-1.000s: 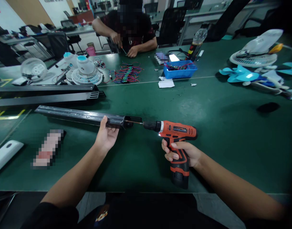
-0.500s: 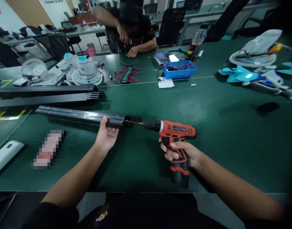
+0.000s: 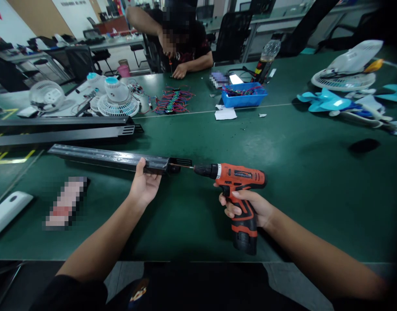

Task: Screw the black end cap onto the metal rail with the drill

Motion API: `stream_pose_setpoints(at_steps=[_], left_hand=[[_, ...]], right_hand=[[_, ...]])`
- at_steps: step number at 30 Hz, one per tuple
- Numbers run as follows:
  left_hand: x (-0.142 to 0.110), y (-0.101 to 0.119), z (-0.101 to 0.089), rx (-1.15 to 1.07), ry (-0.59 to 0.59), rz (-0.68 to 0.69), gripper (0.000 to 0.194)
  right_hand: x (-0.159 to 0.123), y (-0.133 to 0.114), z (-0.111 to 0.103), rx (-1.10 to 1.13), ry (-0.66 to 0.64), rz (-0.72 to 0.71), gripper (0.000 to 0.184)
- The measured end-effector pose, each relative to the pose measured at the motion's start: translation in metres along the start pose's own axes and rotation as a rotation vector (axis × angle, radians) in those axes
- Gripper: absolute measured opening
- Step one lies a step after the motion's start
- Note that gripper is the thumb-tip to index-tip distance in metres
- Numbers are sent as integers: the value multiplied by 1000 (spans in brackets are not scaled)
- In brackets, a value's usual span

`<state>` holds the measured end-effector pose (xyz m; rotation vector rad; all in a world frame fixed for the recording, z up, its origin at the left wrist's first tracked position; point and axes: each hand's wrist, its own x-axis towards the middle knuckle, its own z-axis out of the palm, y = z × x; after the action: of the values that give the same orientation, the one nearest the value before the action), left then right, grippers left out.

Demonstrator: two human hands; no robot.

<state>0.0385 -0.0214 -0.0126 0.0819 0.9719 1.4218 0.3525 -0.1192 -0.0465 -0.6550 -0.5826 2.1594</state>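
Note:
My left hand [image 3: 145, 183] grips a long black metal bar [image 3: 110, 157] near its right end, thumb on top and fingers underneath. A slotted black piece [image 3: 182, 162] sticks out from that end. In my right hand [image 3: 242, 205] is an orange and black cordless drill [image 3: 239, 177], my fingers wrapped round its handle and the index finger by the trigger. The drill lies level and points left. Its thin bit [image 3: 187, 166] reaches to the bar's end; where the tip sits exactly I cannot make out.
More long black bars [image 3: 62, 134] lie at the left. A blurred phone-like object [image 3: 67, 202] and a white casing [image 3: 10, 211] rest nearer me. Behind are fan parts [image 3: 117, 97], wired boards [image 3: 173, 101] and a blue bin [image 3: 244, 97]. Across the table a person [image 3: 185, 47] holds a screwdriver.
The bar and drill stay almost where they were. My right fingers have shifted very slightly on the drill's handle and trigger.

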Motion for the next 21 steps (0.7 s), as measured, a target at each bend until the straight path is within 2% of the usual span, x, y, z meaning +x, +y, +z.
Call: stream_pose_setpoints(at_steps=[9, 11, 17, 21], left_hand=[[-1, -1, 1, 31, 6, 26, 25], [0, -1, 0, 27, 0, 25, 26], [-1, 0, 2, 20, 5, 17, 27], [-1, 0, 2, 6, 11, 3, 29]], right_hand=[[-2, 0, -2, -13, -20, 13, 63], [-1, 0, -2, -5, -22, 11, 61], [0, 3, -5, 34, -88, 9, 35], [0, 4, -7, 61, -130, 21, 34]])
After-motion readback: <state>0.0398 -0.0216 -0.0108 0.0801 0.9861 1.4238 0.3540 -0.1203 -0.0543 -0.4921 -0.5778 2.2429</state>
